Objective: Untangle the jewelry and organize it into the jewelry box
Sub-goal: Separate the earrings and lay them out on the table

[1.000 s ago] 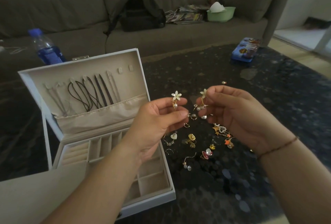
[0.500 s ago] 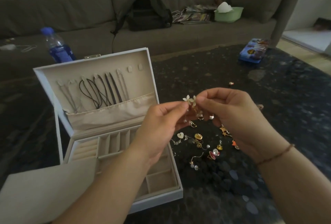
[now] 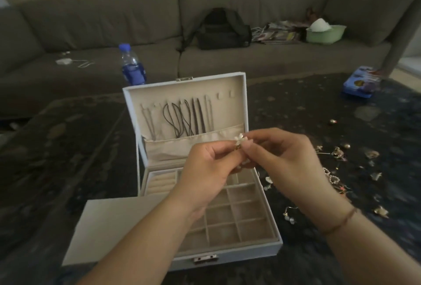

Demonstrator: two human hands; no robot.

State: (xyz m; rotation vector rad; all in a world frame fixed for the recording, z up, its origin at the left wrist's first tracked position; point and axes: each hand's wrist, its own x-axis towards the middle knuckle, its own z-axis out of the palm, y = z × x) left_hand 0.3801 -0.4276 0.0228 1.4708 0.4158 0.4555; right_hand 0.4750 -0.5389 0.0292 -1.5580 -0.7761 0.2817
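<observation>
An open white jewelry box (image 3: 268, 247) stands in front of me, its lid upright with dark cords (image 3: 182, 117) hanging above a fabric pocket. Its beige tray has several empty compartments. Above the tray, my left hand (image 3: 205, 171) and my right hand (image 3: 282, 159) meet fingertip to fingertip and pinch a pair of white flower earrings (image 3: 240, 139) held together. Part of the earrings is hidden by my fingers. Loose earrings (image 3: 337, 152) lie scattered on the dark table to the right of the box.
A beige flat insert (image 3: 109, 227) lies left of the box. A blue-labelled water bottle (image 3: 132, 66) stands behind the lid. A blue tin (image 3: 361, 83) sits far right on the table. Behind are a grey sofa with a black backpack (image 3: 223, 29), papers and a green bowl (image 3: 324, 32).
My hands brought the two flower earrings together, then carried them left from over the earring pile to above the box. The view turned left, centring the box.
</observation>
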